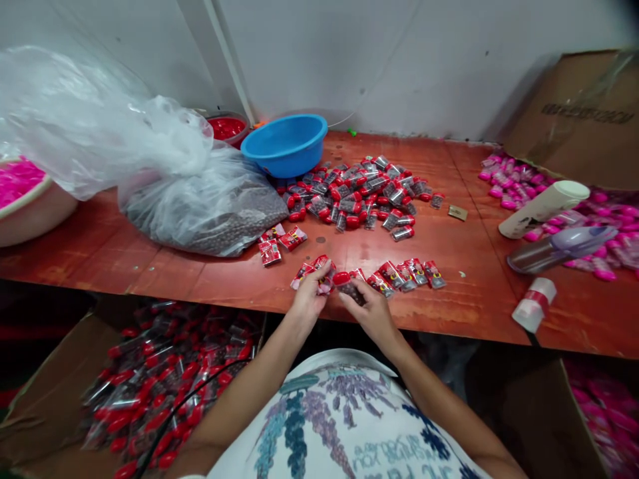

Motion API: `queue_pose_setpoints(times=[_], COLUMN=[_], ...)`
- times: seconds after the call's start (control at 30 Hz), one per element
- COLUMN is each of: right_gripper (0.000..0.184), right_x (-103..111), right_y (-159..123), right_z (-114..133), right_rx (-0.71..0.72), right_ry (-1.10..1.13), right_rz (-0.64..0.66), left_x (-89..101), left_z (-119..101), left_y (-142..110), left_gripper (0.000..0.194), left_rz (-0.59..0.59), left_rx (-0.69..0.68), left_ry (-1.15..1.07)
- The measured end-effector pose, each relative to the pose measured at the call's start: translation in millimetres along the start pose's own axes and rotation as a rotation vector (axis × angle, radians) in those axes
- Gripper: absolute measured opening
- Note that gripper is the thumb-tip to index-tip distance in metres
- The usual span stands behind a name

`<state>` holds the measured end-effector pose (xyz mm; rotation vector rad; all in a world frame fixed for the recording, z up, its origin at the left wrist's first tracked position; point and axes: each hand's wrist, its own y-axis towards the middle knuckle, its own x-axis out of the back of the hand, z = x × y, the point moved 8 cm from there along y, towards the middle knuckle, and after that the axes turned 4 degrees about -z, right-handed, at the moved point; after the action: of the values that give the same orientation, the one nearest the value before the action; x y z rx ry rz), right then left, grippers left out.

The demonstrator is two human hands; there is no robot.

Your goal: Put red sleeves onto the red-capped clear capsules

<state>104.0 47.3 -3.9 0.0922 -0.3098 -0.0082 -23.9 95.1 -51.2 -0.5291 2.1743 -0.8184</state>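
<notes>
My left hand (310, 296) is closed on a small clear wrapper with a red label (324, 276) near the table's front edge. My right hand (369, 309) is closed on a small red-capped bottle of dark pellets (345, 285), held against that wrapper. A row of red-labelled wrappers (407, 273) lies just right of my hands. A few more wrappers (279, 243) lie to the left. A pile of red-capped bottles (362, 193) sits further back on the red-brown table (474, 266).
A big clear bag of dark pellets (200, 206) lies at the left. A blue basin (285, 143) and a red-filled bowl (227, 128) stand behind. Pink bottles (509, 183), three larger bottles (544, 209) and cardboard boxes (579, 113) are at the right. A box of packed bottles (164, 386) sits below left.
</notes>
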Motion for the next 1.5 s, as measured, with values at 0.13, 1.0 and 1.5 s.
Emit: queue_pose_setpoints(times=[0.13,1.0,1.5], right_gripper=[0.027,0.051,0.043], right_x=[5.9,8.2,13.5], right_y=[5.4,-0.8,-10.1], right_z=[-3.6,-21.8,-0.6], right_rx=[0.029,-0.21,0.06], right_ry=[-0.071,0.424,0.103], right_rz=[-0.07,-0.11,-0.096], left_x=[-4.5,-11.3,-21.9], left_z=[2.2,-5.1,-16.9], left_y=[-4.8,-26.2,-51.5], left_gripper=[0.015,0.017,0.028], left_rz=[0.028,0.137,0.306], left_rx=[0.016,-0.18,-0.373], left_ry=[0.012,0.077,0.305])
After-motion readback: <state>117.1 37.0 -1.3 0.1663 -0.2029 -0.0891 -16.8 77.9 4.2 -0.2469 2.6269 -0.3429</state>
